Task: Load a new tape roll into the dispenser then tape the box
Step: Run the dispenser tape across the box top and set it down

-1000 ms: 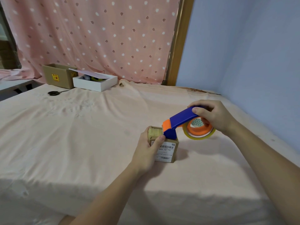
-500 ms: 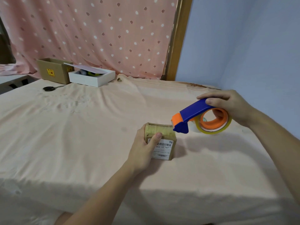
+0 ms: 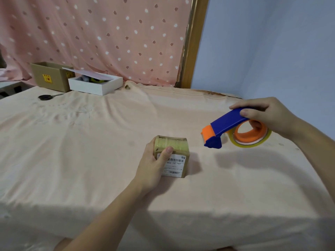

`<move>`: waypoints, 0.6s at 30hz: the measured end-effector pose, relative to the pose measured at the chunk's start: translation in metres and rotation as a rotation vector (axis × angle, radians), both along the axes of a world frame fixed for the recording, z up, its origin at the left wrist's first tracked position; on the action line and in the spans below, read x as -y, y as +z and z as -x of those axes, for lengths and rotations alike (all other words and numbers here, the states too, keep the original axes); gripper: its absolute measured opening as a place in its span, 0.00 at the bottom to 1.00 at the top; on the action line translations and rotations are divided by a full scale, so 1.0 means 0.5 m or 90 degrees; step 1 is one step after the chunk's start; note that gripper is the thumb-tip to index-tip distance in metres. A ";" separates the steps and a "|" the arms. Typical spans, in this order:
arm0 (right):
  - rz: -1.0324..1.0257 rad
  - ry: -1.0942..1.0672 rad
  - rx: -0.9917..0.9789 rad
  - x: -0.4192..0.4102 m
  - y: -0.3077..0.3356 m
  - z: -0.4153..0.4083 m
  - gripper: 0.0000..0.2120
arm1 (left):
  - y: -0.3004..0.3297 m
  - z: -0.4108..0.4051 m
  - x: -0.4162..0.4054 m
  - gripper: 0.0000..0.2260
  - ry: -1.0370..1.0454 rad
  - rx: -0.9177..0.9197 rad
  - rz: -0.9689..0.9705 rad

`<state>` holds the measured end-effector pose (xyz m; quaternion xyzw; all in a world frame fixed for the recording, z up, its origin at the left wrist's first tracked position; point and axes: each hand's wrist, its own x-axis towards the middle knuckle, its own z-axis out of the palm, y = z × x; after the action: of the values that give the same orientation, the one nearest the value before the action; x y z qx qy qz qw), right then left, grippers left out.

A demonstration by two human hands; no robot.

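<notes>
Roll [image 3: 253, 140] loaded | box [image 3: 171, 154] top looks taped | my left hand [image 3: 152, 165] grips box | right hand [image 3: 266, 115] clasps dispenser [image 3: 228, 127], clear at box's 2 o'clock | remaining: unclear.

The small box [image 3: 171, 156] is brown cardboard with shiny clear tape over its top and a white paper label on the front. The dispenser [image 3: 224, 126] is smooth blue and orange plastic, and its tape roll [image 3: 252, 140] looks glossy and see-through yellow. The bed sheet [image 3: 90, 142] is soft, matt peach cloth with wrinkles. The curtain [image 3: 99, 37] is thin dotted pink cloth.
</notes>
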<state>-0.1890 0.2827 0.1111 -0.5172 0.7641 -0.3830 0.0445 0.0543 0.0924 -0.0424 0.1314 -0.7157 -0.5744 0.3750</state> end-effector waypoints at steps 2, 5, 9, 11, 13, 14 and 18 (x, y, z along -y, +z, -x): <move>-0.015 0.003 -0.011 0.003 0.002 -0.002 0.10 | 0.002 0.000 -0.001 0.08 0.005 0.000 -0.001; -0.041 -0.002 -0.040 0.010 -0.003 -0.005 0.10 | -0.003 -0.002 0.001 0.08 0.009 0.005 -0.006; -0.058 -0.007 -0.046 0.020 -0.020 -0.010 0.09 | -0.002 -0.005 0.004 0.02 0.006 0.002 -0.009; -0.065 -0.007 -0.040 0.024 -0.030 -0.013 0.09 | -0.001 -0.006 0.002 0.05 -0.001 0.003 -0.015; -0.071 -0.007 -0.041 0.029 -0.038 -0.014 0.10 | 0.001 -0.006 -0.001 0.06 -0.007 0.005 -0.016; -0.077 -0.005 -0.039 0.032 -0.041 -0.015 0.10 | 0.002 -0.007 -0.001 0.05 -0.008 0.006 -0.015; -0.093 0.005 -0.028 0.042 -0.049 -0.022 0.08 | 0.003 -0.005 -0.001 0.04 -0.003 0.001 -0.021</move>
<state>-0.1782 0.2617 0.0866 -0.5240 0.7887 -0.3144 0.0668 0.0569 0.0927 -0.0410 0.1362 -0.7070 -0.5866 0.3708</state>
